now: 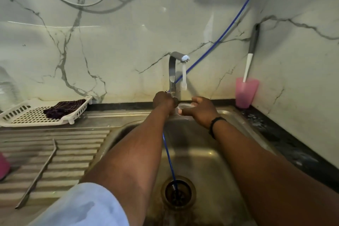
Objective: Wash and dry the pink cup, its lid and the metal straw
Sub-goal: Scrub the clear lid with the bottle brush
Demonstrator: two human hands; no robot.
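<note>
Standing against marble backsplash [113, 46]: pink cup [245, 92] holding a white-handled brush [248, 66]. Lying on steel drainboard [77, 145]: metal straw [38, 174]. Left hand [163, 100] curling around tap [173, 77] base; right hand [200, 110] pinching clear lid [184, 106] over sink [205, 154].

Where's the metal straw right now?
In the head view, the metal straw lies on the ribbed draining board left of the sink basin, in neither hand, below the white basket.
</note>
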